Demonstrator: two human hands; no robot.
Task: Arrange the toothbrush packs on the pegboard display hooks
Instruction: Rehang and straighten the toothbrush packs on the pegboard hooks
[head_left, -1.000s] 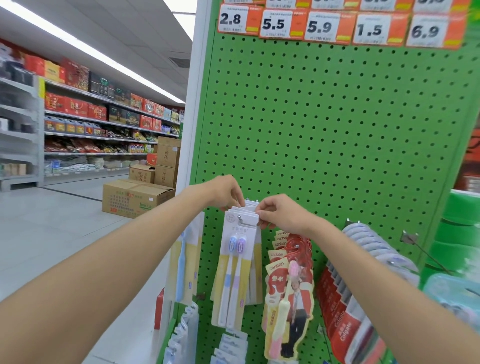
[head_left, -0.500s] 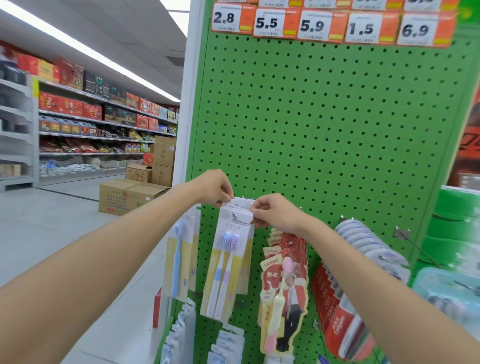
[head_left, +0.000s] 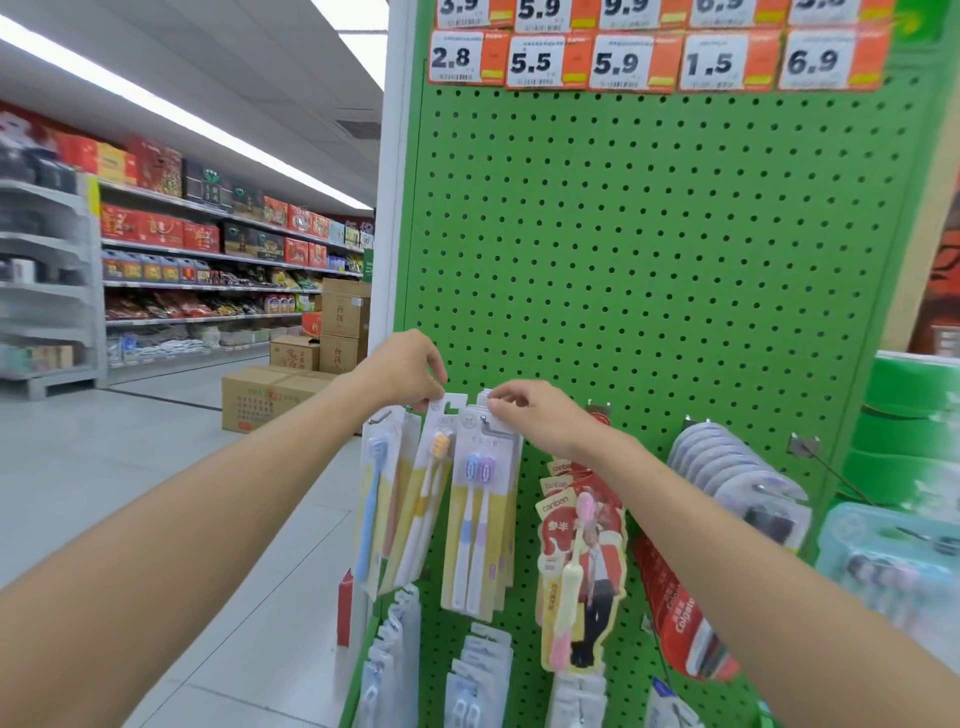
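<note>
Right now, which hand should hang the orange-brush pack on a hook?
Left. The left hand pinches the orange-brush pack by its top; the right hand holds the purple-brush packs at their hook.

Pegboard (head_left: 649, 249): green, perforated, upright; upper part bare
Top edge: price tags (head_left: 634, 62), orange and white; the lower row reads 2.8, 5.5, 5.9, 1.5, 6.9
Left edge: blue-brush pack (head_left: 382, 499) hangs from a hook
Just beside it: orange-brush pack (head_left: 431, 499), tilted; cannot tell whether it sits on a hook
Centre: stack of blue-and-purple twin packs (head_left: 480, 525) on a metal hook (head_left: 493, 428)
Right of centre: red-and-cream packs (head_left: 582, 561), then red Colgate packs (head_left: 680, 613), then clear blister packs (head_left: 737, 478)
Far right: bare hook (head_left: 826, 467), sticking out
Lower row: white packs (head_left: 478, 675), cut off by the frame edge
</note>
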